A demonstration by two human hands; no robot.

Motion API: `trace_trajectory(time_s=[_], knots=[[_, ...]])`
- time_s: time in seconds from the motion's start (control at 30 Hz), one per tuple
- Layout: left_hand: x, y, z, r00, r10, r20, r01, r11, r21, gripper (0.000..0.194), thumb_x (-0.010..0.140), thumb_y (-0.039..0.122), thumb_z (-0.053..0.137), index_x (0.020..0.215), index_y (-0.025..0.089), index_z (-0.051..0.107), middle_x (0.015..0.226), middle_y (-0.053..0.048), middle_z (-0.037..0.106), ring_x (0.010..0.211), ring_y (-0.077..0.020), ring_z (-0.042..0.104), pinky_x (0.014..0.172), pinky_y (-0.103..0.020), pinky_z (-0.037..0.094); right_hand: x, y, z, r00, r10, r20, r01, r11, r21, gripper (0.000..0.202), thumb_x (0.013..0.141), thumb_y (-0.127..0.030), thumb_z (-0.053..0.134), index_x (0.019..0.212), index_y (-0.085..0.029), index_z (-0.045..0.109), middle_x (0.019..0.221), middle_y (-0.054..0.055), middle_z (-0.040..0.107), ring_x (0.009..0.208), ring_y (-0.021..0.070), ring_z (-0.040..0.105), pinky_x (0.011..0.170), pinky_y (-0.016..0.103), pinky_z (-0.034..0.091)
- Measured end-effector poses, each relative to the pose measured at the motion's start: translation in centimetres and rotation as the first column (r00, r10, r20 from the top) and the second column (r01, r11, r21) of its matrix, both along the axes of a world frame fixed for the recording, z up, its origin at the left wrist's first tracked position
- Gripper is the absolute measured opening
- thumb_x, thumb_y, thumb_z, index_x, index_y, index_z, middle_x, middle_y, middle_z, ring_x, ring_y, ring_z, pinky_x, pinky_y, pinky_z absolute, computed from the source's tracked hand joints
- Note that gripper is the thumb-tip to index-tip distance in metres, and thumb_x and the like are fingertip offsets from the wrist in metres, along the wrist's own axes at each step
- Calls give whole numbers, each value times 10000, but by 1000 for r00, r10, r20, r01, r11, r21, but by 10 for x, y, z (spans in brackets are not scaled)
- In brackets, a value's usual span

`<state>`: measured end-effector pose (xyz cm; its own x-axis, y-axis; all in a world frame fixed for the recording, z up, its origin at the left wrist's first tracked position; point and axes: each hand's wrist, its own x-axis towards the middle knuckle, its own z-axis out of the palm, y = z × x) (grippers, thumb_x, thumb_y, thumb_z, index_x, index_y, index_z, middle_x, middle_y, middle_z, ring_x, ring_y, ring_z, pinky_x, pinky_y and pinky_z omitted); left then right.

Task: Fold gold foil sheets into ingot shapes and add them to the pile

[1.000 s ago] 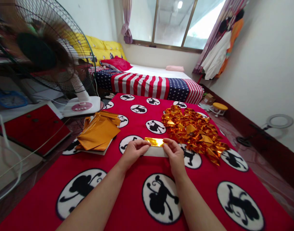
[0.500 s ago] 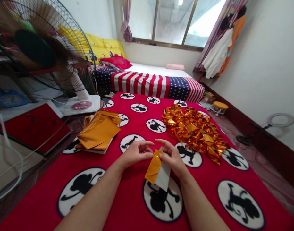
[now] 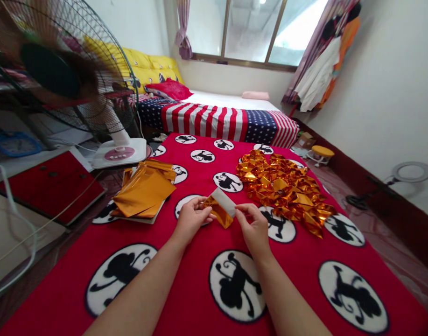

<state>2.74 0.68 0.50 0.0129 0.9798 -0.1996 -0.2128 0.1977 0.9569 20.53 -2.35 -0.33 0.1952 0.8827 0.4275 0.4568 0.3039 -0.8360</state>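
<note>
A small folded sheet of gold foil paper (image 3: 221,212) is stretched between my two hands above the red cloth. One strip of it shows shiny gold, the other its pale grey back. My left hand (image 3: 192,218) pinches the left end between thumb and fingers. At the right end, my right hand (image 3: 253,228) grips the edge with thumb and fingertips. To the left lies a stack of flat gold foil sheets (image 3: 142,191). On the right is a heap of folded gold foil pieces (image 3: 282,186).
A red cloth with monkey prints (image 3: 185,289) covers the surface under my hands. A running fan (image 3: 119,151) stands at the left. Beyond are a bed with a striped cover (image 3: 206,120), a yellow-topped stool (image 3: 322,151) and a ring light (image 3: 411,172).
The foil paper has turned from upright to crosswise and moved away from me. My left hand, apart from it before, now grips its left end; my right hand has shifted to the right end.
</note>
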Motion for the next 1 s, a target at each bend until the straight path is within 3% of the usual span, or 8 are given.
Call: trace_trajectory(time_s=[0.1, 0.2, 0.3, 0.37, 0.57, 0.7, 0.87, 1.0], knots=[[0, 1, 0, 998, 22, 51, -24, 999, 23, 377, 662, 185, 760, 998, 112, 606, 799, -37, 706, 584, -124, 706, 522, -167, 561, -7, -1, 1, 999, -21, -41, 21, 1000, -5, 159, 849, -339, 624, 907, -200, 671, 960, 63, 636, 772, 167, 605, 659, 291, 480], [-1, 1, 0, 990, 71, 121, -75, 997, 25, 438, 636, 226, 791, 1008, 110, 591, 732, -32, 712, 585, -134, 707, 523, -168, 557, -13, 1, 0, 964, -63, -257, 40, 995, -93, 344, 761, -402, 714, 1020, -197, 620, 1088, 103, 623, 817, 188, 638, 629, 289, 502], [-1, 1, 0, 979, 108, 171, -113, 993, 21, 506, 600, 277, 820, 1016, 113, 583, 686, -24, 713, 579, -138, 703, 526, -179, 557, -16, 4, 0, 862, -26, -506, -83, 978, -192, 521, 664, -444, 779, 1078, -196, 582, 1022, 98, 669, 812, 207, 660, 624, 294, 518], [-1, 0, 1, 982, 84, 172, -90, 995, 29, 508, 582, 312, 834, 986, 111, 601, 697, -25, 719, 581, -134, 700, 534, -184, 560, -16, 3, 0, 824, 14, -567, -177, 956, -234, 481, 657, -465, 779, 1016, -186, 620, 909, 73, 696, 733, 192, 652, 578, 272, 494], [-1, -2, 0, 997, -42, 72, 40, 999, 31, 435, 604, 432, 824, 852, 113, 663, 711, -25, 727, 581, -127, 691, 526, -178, 553, -12, -1, 3, 828, 43, -559, -215, 946, -244, 291, 710, -429, 756, 697, -162, 641, 590, -23, 581, 485, 81, 441, 454, 206, 333], [-1, -1, -2, 999, 24, 27, -24, 999, 22, 434, 597, 489, 814, 768, 116, 674, 639, -11, 703, 512, -108, 656, 446, -151, 501, -8, -1, 3, 843, 53, -536, -216, 944, -247, 289, 708, -419, 758, 683, -160, 632, 549, -37, 533, 473, 75, 401, 447, 202, 296], [-1, -1, -4, 1000, 14, 7, -14, 1000, 24, 460, 581, 514, 814, 753, 108, 680, 618, -28, 698, 493, -106, 644, 457, -157, 504, -8, 0, 5, 842, 48, -537, -201, 952, -229, 295, 716, -436, 748, 702, -162, 643, 550, -31, 538, 474, 82, 411, 452, 209, 313], [-1, -1, -4, 1000, 20, -9, -19, 998, 57, 493, 597, 463, 811, 914, 119, 655, 690, -22, 703, 523, -127, 666, 457, -177, 520, -8, -2, 7, 844, 36, -535, -193, 951, -240, 309, 712, -454, 753, 710, -166, 640, 539, -36, 537, 446, 76, 394, 420, 207, 291]])
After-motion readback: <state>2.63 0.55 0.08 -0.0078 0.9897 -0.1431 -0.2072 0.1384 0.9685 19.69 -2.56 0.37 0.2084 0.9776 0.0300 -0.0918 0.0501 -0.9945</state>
